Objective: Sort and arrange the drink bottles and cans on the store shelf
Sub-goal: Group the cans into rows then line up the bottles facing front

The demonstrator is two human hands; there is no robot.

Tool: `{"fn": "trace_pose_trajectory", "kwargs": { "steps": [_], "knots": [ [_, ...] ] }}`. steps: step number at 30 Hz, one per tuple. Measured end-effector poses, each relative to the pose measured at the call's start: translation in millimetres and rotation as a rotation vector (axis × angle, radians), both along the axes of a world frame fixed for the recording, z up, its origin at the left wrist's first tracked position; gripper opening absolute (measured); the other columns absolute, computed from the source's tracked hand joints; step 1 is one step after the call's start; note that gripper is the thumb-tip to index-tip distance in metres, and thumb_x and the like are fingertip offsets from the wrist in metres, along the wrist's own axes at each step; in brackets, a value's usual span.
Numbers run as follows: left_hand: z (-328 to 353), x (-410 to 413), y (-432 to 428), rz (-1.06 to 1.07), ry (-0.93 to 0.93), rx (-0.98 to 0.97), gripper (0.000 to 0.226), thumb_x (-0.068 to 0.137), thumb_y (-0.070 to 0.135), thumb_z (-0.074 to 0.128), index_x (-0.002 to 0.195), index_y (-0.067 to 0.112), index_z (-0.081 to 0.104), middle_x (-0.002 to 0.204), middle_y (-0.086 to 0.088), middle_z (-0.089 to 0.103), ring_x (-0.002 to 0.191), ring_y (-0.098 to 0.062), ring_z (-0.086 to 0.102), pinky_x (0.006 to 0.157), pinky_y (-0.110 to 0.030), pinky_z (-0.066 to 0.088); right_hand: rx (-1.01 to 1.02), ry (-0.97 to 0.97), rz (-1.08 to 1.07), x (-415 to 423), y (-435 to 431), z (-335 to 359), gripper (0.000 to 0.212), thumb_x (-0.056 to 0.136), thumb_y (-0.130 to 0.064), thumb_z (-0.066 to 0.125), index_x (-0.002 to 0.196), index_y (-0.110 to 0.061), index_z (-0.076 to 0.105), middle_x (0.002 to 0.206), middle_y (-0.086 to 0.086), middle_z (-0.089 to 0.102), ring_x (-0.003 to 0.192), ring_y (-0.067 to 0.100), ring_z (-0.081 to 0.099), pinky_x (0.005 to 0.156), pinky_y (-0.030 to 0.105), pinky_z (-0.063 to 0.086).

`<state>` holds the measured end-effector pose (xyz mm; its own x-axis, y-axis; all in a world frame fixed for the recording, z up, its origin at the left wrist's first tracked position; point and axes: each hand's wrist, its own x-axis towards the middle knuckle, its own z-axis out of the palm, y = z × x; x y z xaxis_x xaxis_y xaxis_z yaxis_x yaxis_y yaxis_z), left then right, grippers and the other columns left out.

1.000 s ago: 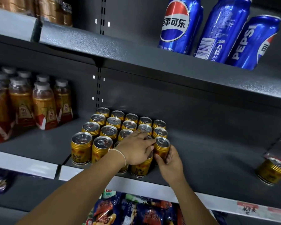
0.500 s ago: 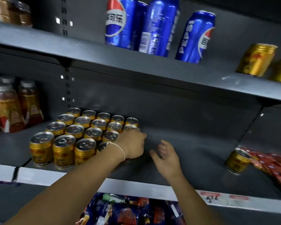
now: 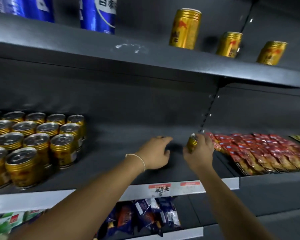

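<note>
Right hand (image 3: 200,151) gripping a lone gold can (image 3: 192,142) beside red snack packets (image 3: 260,149), left hand (image 3: 156,153) loosely open, empty, over the middle shelf (image 3: 111,153)

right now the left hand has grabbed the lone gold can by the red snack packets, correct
Not quite. The head view shows it is the right hand that grips the lone gold can by the red snack packets. The left hand is open and holds nothing.

Red snack packets (image 3: 260,151) right — blue packets (image 3: 145,217) below.
</note>
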<state>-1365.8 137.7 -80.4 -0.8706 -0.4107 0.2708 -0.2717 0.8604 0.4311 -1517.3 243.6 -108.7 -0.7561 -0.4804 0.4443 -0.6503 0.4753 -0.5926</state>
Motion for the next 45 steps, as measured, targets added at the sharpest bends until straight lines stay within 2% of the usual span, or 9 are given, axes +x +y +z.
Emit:
{"fn": "trace_pose_trajectory", "kwargs": {
  "steps": [4,10,16,20,23,26,33,40,45],
  "knots": [
    [-6,-19,16,-0.032,0.014,0.020,0.052,0.094,0.020,0.051,0.145,0.013,0.041,0.146,-0.009,0.046,0.133,-0.025,0.043,0.111,-0.030,0.034,-0.012,-0.194,-0.034,-31,3,-6,0.082,0.079,-0.017,0.075,0.147,-0.011,0.030,0.149,0.019,0.031,0.133,0.042,0.032,0.107,0.050,0.034],
    [-16,-16,15,0.002,-0.015,0.040,0.052,0.095,0.021,0.051,0.145,0.014,0.040,0.148,-0.007,0.044,0.135,-0.024,0.040,0.112,-0.027,0.032,-0.083,-0.382,0.054,-58,-3,-21,0.078,0.081,-0.016,0.077,0.146,-0.015,0.033,0.132,0.013,0.057,0.121,0.036,0.054,0.102,0.044,0.045],
    [-22,1,1,0.062,-0.025,0.089,0.051,0.097,0.025,0.051,0.145,0.015,0.040,0.147,-0.006,0.045,0.133,-0.023,0.043,0.110,-0.027,0.034,-0.115,-0.366,0.061,-49,-6,-17,0.051,0.071,-0.030,0.086,0.113,-0.021,0.058,0.102,-0.001,0.068,0.099,0.025,0.065,0.081,0.030,0.043],
    [-15,14,-7,0.154,0.065,0.361,0.046,0.100,0.037,0.048,0.139,0.015,0.049,0.138,-0.003,0.055,0.125,-0.018,0.052,0.105,-0.025,0.039,-0.198,-0.498,0.273,-4,-13,-10,0.034,0.061,-0.036,0.089,0.086,-0.024,0.070,0.087,-0.005,0.076,0.087,0.018,0.072,0.086,0.042,0.057],
    [-4,34,-16,0.196,0.159,0.593,0.040,0.098,0.049,0.047,0.115,0.018,0.063,0.112,0.004,0.067,0.108,-0.016,0.062,0.087,-0.025,0.048,-0.268,-0.612,0.488,45,-19,0,0.043,0.048,-0.042,0.089,0.088,-0.034,0.075,0.089,-0.004,0.077,0.087,0.017,0.074,0.088,0.045,0.058],
    [7,68,-28,0.206,0.214,0.719,0.040,0.093,0.051,0.055,0.102,0.014,0.068,0.099,-0.002,0.071,0.095,-0.018,0.066,0.085,-0.034,0.052,-0.277,-0.704,0.626,89,-31,8,0.046,0.048,-0.042,0.091,0.090,-0.031,0.076,0.091,0.000,0.077,0.088,0.018,0.075,0.088,0.044,0.058],
    [21,166,-58,0.264,0.042,0.543,0.034,0.096,0.051,0.050,0.096,0.021,0.067,0.088,0.004,0.068,0.084,-0.009,0.064,0.066,-0.023,0.046,-0.214,-0.776,0.708,177,-66,3,0.060,0.045,-0.044,0.092,0.096,-0.017,0.074,0.093,0.002,0.077,0.091,0.020,0.074,0.088,0.045,0.058],
    [17,261,-85,0.329,0.216,0.385,0.022,0.100,0.031,0.048,0.112,0.024,0.065,0.102,0.012,0.064,0.097,-0.003,0.057,0.076,-0.011,0.040,-0.272,-0.714,0.736,259,-107,-15,0.052,0.047,-0.038,0.091,0.093,-0.048,0.069,0.098,-0.010,0.076,0.092,0.009,0.072,0.088,0.040,0.058],
    [6,311,-99,0.345,0.378,0.571,0.023,0.100,0.015,0.048,0.111,0.028,0.061,0.105,0.006,0.068,0.099,-0.008,0.065,0.090,-0.029,0.053,-0.291,-0.615,0.691,295,-128,-37,0.052,0.065,-0.016,0.090,0.102,-0.043,0.065,0.101,-0.016,0.074,0.093,0.005,0.071,0.090,0.040,0.057]
  ]
}}
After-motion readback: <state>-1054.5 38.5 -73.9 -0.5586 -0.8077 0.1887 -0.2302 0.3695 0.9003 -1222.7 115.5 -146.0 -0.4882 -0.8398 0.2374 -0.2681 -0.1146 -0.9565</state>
